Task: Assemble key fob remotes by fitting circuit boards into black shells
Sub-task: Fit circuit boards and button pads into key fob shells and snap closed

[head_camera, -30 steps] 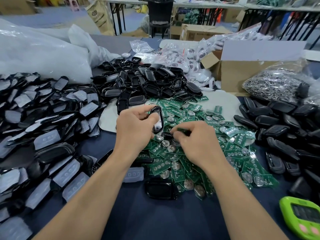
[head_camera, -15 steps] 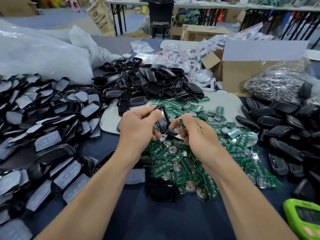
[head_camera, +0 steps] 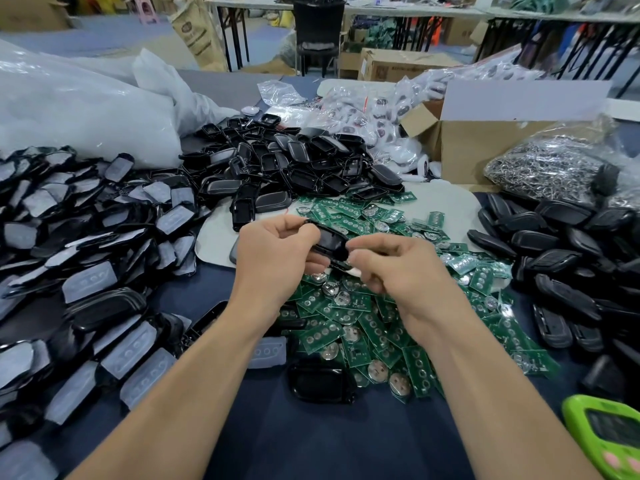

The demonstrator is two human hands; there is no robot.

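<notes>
Change: the right hand (head_camera: 398, 268) has come up off the circuit boards (head_camera: 363, 317) and now meets the left hand (head_camera: 273, 258). The shell (head_camera: 329, 240), upright a second ago, now lies slanted between the two hands.
Left hand: fingers curled, thumb and forefinger clamped on the shell's upper left end.
Right hand: fingers curled, tips pinched together at the shell's lower right end. I cannot tell whether a board sits between them.
Shell: black and glossy, held in the air above the far edge of the green circuit boards, clear of the table (head_camera: 311, 441).
Circuit boards: a loose green heap under and to the right of the hands, many with round silver cells.
Spare shell (head_camera: 320, 381): lies flat on the blue table at the heap's near edge.
Back pile (head_camera: 294, 168): empty black shells beyond the hands.
Left pile (head_camera: 86, 258): black shells with grey rubber pads.
Right pile (head_camera: 571, 268): closed black shells.
Cardboard box (head_camera: 485, 150): stands behind the boards, beside a bag of metal rings (head_camera: 547, 171).
Green device (head_camera: 606, 441): at the near right corner.
</notes>
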